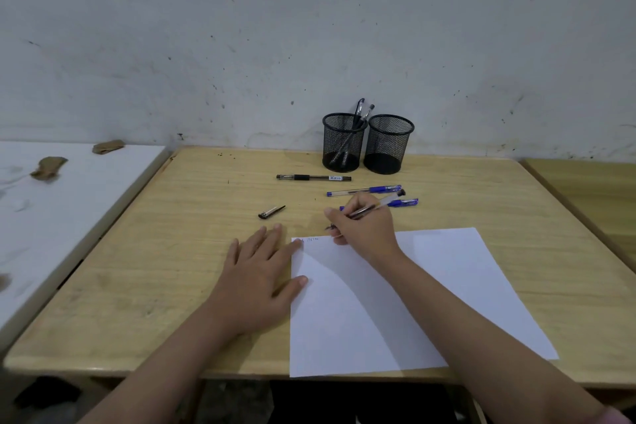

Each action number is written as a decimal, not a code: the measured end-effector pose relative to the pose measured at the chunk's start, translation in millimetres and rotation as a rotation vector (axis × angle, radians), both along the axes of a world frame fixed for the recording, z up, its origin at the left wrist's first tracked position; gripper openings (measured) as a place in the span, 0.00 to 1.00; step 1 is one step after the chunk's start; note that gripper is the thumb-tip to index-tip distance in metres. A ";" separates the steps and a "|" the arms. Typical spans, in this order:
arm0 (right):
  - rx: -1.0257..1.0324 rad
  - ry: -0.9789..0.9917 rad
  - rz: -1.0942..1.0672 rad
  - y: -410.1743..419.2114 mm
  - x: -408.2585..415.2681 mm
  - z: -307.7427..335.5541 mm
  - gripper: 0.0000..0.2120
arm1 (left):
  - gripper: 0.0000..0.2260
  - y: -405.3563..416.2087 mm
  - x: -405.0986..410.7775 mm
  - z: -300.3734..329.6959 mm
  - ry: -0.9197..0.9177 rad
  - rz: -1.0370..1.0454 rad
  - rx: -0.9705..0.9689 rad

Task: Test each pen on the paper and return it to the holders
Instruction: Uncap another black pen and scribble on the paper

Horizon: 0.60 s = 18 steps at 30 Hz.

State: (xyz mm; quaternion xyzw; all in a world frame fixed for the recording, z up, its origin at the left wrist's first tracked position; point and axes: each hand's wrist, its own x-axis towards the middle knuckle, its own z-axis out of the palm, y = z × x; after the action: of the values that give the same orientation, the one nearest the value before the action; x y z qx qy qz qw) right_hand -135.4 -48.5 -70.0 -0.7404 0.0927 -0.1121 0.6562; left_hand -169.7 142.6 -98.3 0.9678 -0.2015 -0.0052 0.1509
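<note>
A white sheet of paper (413, 303) lies on the wooden table (172, 251), with small scribbles near its top left corner. My right hand (368, 227) grips a clear pen (382, 206), tip down at the paper's top edge. My left hand (261, 272) lies flat, fingers spread, its thumb and fingertips touching the paper's left edge. Two black mesh holders stand at the back: the left holder (344, 143) contains two pens, the right holder (389, 144) looks empty. A black pen (313, 178) and two blue pens (364, 190) (406, 202) lie loose. A black cap (272, 212) lies apart.
A white surface (69, 203) with brown scraps adjoins the table on the left. Another wooden table (592, 196) sits at the right. A marked grey wall runs right behind the holders.
</note>
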 end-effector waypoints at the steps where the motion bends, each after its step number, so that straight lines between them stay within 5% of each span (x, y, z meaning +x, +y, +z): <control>1: 0.005 -0.006 -0.013 1.4 1.9 -2.0 0.13 | 0.34 0.0 -0.2 -0.4 0.002 0.005 -0.001; 18: -0.050 -0.065 0.017 0.8 5.2 -15.6 0.12 | 0.33 0.6 0.0 -2.3 -0.003 0.008 -0.033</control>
State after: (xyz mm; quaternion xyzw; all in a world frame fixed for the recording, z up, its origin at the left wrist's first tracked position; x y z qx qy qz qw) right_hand -130.2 -47.8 -85.6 -0.7534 0.0619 -0.1328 0.6410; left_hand -169.6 143.2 -100.6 0.9660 -0.1979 0.0004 0.1665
